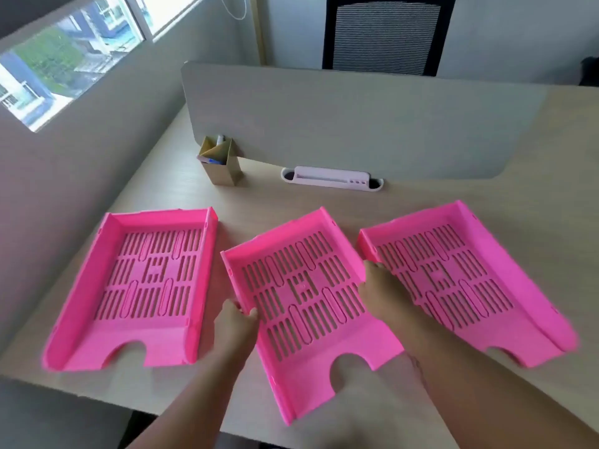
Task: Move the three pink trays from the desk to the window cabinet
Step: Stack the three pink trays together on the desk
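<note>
Pink middle tray [304, 306] on desk [421, 202], left hand [235, 322] and right hand [376, 286] gripping its sides

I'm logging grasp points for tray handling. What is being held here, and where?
The middle pink slotted plastic tray, by its two long side walls: left hand and right hand.

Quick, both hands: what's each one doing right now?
Left hand: closed on the left wall of the middle pink tray.
Right hand: on the same tray's right wall; the grip itself cannot be told.
</note>
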A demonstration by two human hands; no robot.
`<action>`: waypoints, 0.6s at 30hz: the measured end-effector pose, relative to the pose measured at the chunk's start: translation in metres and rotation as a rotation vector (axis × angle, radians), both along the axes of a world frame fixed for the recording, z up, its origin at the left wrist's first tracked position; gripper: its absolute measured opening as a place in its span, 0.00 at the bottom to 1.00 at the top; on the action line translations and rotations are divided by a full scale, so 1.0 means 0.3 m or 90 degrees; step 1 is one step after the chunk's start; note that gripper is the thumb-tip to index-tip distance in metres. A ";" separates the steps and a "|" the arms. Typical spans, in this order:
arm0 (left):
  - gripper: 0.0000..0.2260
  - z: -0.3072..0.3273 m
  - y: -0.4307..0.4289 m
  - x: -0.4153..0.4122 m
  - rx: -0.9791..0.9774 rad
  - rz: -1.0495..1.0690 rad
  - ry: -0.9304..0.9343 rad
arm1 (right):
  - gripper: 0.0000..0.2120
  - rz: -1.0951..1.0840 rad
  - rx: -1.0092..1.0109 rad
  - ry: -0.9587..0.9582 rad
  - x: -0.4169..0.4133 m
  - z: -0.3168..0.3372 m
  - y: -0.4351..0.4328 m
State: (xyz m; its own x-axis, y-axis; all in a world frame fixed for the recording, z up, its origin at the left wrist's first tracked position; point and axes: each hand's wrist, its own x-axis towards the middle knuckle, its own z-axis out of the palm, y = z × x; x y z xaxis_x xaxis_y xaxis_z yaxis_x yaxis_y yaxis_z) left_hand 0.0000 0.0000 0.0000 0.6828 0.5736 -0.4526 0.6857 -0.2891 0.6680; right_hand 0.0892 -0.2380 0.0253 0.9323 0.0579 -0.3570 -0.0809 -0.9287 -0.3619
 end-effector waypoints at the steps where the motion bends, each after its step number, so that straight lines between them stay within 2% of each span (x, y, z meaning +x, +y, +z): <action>1: 0.04 0.003 -0.004 0.000 0.005 0.005 0.002 | 0.14 -0.014 -0.013 0.006 0.001 -0.002 -0.002; 4: 0.02 -0.002 0.003 0.013 0.063 -0.004 0.010 | 0.10 -0.043 -0.034 -0.003 0.012 -0.015 -0.001; 8: 0.02 0.017 0.079 0.083 0.158 -0.070 -0.017 | 0.02 -0.086 -0.001 0.011 0.006 -0.035 0.007; 14: 0.03 0.032 0.201 0.265 0.183 -0.194 -0.047 | 0.05 -0.173 0.086 0.011 -0.034 -0.038 0.068; 18: 0.06 0.041 0.244 0.341 0.183 -0.277 -0.033 | 0.05 -0.234 0.077 0.025 -0.065 -0.042 0.120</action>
State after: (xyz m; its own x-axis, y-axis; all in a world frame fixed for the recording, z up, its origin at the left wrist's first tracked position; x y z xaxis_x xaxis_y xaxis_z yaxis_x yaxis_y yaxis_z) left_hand 0.1023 0.0733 0.0123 0.9026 0.3280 -0.2788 0.4300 -0.7164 0.5495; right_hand 0.0697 -0.2019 0.0127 0.8845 -0.2331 -0.4040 -0.4159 -0.7863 -0.4568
